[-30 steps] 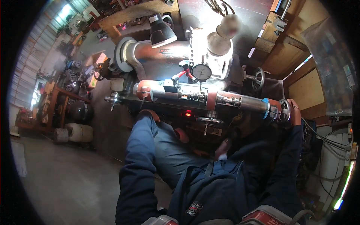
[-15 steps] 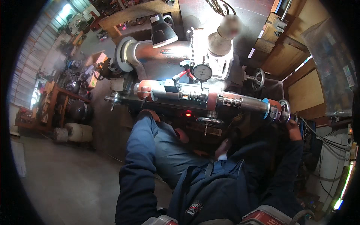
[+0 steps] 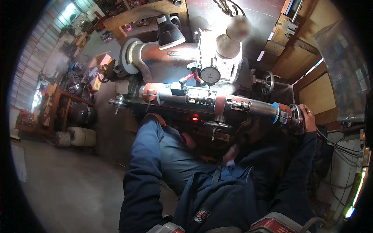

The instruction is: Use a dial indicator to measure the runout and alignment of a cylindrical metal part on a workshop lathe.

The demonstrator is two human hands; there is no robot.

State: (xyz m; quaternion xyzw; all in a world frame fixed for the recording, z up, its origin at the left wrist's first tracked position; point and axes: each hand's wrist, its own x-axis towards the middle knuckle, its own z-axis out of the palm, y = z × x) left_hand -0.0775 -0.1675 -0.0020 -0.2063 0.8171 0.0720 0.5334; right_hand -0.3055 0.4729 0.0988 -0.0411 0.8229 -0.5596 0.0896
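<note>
My right hand (image 3: 309, 119) is closed around the rim of a metal handwheel (image 3: 297, 116) at the right end of a long machine. A stepped metal shaft (image 3: 200, 98) lies horizontally along the machine, between a left cylinder with an orange-red collar (image 3: 151, 94) and a right cylinder (image 3: 261, 107) with a blue-edged collar. Above the shaft, a round dial indicator (image 3: 210, 75) hangs from a red jointed arm (image 3: 190, 76), its stem pointing down at the shaft. My left hand (image 3: 155, 118) is low in front of the machine, below the left collar; its fingers are in shadow.
A second handwheel (image 3: 218, 125) sits at the machine's front middle, and another (image 3: 268, 82) at the back right. Behind the shaft are a black lamp (image 3: 169, 34) and a large orange cylindrical housing (image 3: 171, 58). Cables (image 3: 340, 145) hang at the right; a cluttered bench (image 3: 52, 112) stands left.
My right hand has moved up along the handwheel, from its lower edge to its right side, and more of the hand now shows. My left arm looks the same.
</note>
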